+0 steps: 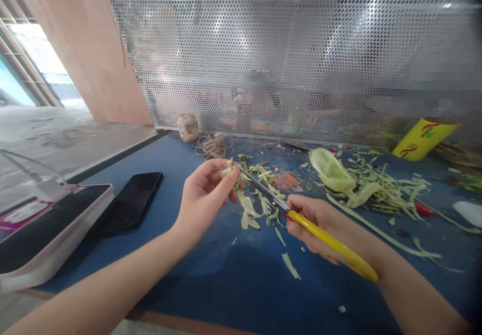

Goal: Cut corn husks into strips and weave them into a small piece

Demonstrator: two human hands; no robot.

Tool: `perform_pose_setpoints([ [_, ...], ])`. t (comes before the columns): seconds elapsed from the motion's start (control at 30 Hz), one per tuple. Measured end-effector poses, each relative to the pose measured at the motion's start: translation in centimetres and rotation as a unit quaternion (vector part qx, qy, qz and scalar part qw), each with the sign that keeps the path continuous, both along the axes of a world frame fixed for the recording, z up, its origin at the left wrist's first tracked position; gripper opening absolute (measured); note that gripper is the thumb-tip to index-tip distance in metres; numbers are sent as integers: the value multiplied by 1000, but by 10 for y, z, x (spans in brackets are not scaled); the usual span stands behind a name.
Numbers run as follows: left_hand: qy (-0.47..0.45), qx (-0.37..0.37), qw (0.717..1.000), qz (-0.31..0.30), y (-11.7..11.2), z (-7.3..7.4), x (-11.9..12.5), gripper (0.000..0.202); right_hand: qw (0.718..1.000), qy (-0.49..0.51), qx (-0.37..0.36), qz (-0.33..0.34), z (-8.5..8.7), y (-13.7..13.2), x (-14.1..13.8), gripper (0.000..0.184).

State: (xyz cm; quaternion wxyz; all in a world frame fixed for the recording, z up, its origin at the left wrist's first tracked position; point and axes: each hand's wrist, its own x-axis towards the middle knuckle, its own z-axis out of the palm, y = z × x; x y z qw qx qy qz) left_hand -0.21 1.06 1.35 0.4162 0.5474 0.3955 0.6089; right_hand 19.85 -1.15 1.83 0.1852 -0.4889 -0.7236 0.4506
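While holding up a pale green stem piece [230,166] at the tips of the yellow-handled shears [327,240], working just above the blue tabletop [161,264]. Probably risking a nick to the thumb of the left hand [205,194] through any slip of the blades, with so little room between skin and metal. Possibly also risking a torn or dropped piece, through pinching too hard or too loosely.

Closing the left thumb and forefinger on the piece, curling the other fingers loosely beneath. Wrapping the right hand [324,214] snugly around the shears near the pivot; not being able to tell for sure any gap between the blades. Holding both hands apart, one at either end of the shears.

Seeing shredded pale leaves [248,213] beneath the shears' blades; right of the shears, a cupped pale husk [329,169] beside a heap of strips [391,187]; left of them, a black smartphone [131,199]; beyond them, tangled twine [214,145] and a perforated metal screen [226,48].
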Motion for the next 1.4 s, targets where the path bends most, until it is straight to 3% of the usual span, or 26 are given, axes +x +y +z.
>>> perform_pose_setpoints([
  [0.23, 1, -10, 1000, 11, 6, 1, -2, 20, 999, 34, -1, -33, -7, 2, 5, 37],
  [0.37, 41, -38, 998, 9, 13, -1, -4, 27, 994, 38, -45, -88, -13, 14, 11, 42],
  [0.5, 91, -67, 993, -35, 18, -5, -4, 33, 977, 74, -68, -188, -18, 29, 9, 41],
  [0.63, 130, -105, 981, -102, 16, -11, 3, 40, 966, 136, -19, -221, -20, 34, 2, 39],
  [0.73, 149, -112, 968, -169, 11, -16, 10, 43, 961, 194, 40, -193, -21, 31, -2, 41],
  [0.83, 158, -98, 959, -213, 6, -20, 16, 46, 961, 246, 42, -123, -24, 28, -4, 40],
  [1.1, 143, -97, 966, -191, 3, -21, 16, 37, 966, 232, 54, -104, -42, 34, -5, 40],
  [1.4, 138, -109, 967, -184, 2, -22, 18, 15, 964, 232, 55, -121, -37, 32, -6, 43],
])
